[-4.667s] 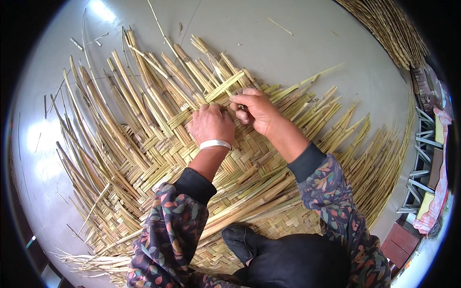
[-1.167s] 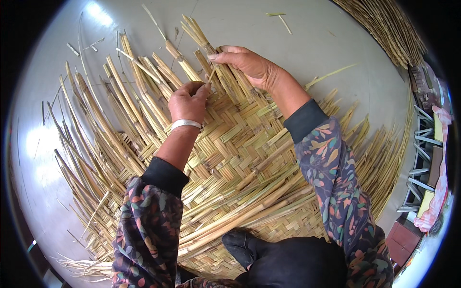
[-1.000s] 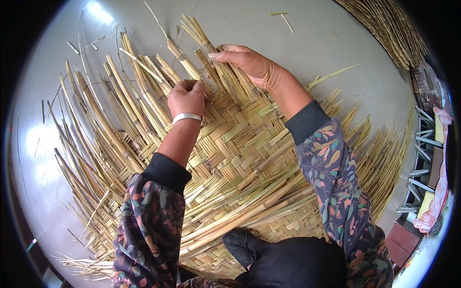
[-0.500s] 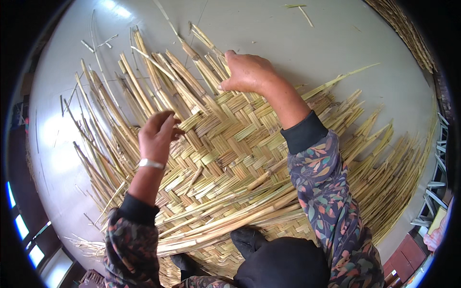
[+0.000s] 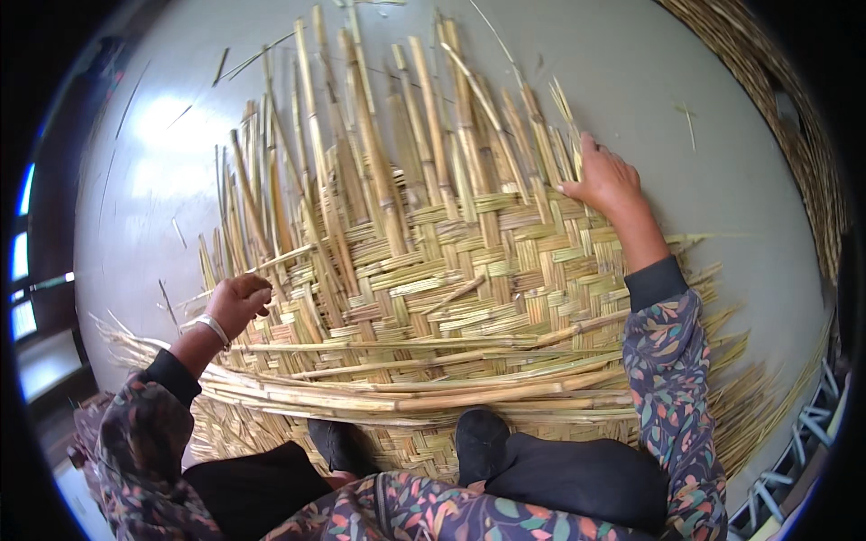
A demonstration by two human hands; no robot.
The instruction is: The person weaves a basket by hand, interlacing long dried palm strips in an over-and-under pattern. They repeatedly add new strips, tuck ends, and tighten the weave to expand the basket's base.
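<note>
A partly woven mat of flattened reeds [image 5: 451, 298] lies in front of me, in a crossing over-and-under pattern. Loose reed ends [image 5: 419, 117] fan upward from its far side. At the far right edge, my right hand [image 5: 609, 180] is closed around a few upright reed strips [image 5: 564, 108], thumb toward the weave; its fingertips are partly hidden. My left hand [image 5: 242, 299], a pale bangle on its wrist, is over the left part of the mat. Its fingers are curled together with nothing visible in them, close to a slanting reed [image 5: 293, 255].
Long reeds [image 5: 424, 393] run crosswise over the mat just beyond my black shoes [image 5: 482, 442], which stand on the woven part. Reed scraps [image 5: 691, 126] are scattered on the grey floor [image 5: 649, 81]. A dark bundle of stalks [image 5: 767, 90] lies at the far right, metal legs [image 5: 803, 451] at the lower right.
The view has turned and shifted, so the mat appears rotated. My left hand has moved left and nearer to me, and its fingers have curled in. My right hand stays at the same reed strips.
</note>
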